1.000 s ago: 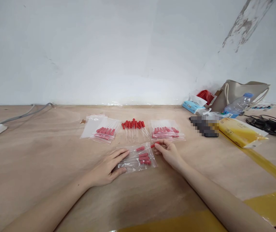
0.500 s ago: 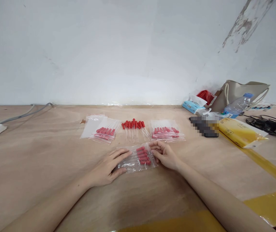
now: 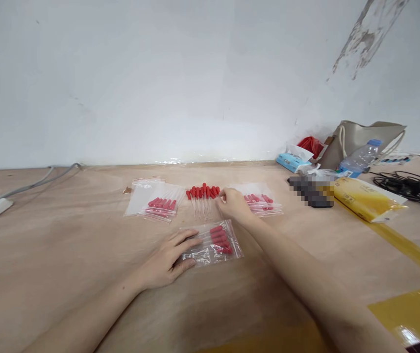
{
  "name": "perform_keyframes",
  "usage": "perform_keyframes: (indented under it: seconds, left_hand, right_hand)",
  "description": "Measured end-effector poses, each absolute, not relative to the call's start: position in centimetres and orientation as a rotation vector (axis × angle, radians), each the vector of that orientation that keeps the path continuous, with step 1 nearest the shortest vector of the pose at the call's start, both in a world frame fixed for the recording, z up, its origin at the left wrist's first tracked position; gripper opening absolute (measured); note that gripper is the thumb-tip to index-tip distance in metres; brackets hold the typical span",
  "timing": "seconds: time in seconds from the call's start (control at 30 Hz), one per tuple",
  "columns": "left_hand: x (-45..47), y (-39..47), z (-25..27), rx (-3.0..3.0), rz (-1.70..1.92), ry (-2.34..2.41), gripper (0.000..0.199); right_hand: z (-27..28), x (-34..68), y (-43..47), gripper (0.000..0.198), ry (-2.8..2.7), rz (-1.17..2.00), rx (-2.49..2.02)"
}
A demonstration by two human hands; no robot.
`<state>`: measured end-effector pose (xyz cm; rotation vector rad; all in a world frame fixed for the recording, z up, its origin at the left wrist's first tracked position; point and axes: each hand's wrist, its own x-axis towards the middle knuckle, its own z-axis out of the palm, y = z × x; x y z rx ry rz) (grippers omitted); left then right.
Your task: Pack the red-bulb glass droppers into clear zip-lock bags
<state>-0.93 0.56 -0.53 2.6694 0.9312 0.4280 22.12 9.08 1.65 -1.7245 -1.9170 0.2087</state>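
Note:
A clear zip bag lies flat in front of me, holding several droppers with red bulbs. My left hand rests on the bag's left part, fingers stretched out and apart. Beyond the bag is a loose row of red-bulbed droppers, their thin clear stems pointing toward me. At the right end of that row, my right hand has its thumb and fingers pinched on a dropper; the fingers partly hide it.
Filled bags of droppers lie at left and right, beside white-looking flat bags. Farther right are a dark blurred object, a yellow tissue pack, a plastic bottle and black cables.
My right hand has left the zip bag's right edge and moved forward to the loose droppers. My left hand stays on the bag.

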Motion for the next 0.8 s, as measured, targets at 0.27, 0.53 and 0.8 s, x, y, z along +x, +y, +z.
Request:
perform_keyframes:
  seconds: [0.27,0.53,0.8]
  left_hand:
    - [-0.9,0.3,-0.3,2.546,0.531,0.929,0.043]
    - [-1.4,1.3,0.1,2.518,0.835,1.096,0.035]
    - [-8.6,7.6,-0.9,2.384,1.153,1.899,0.037]
  right_hand:
    - [2.5,23.1,6.8,0.035,-2.417,0.927,-1.399]
    - [2.8,25.9,6.0,0.025,-2.212,1.295,-1.145]
    - [4.8,30.2,7.6,0.017,-1.194,1.21,-1.386]
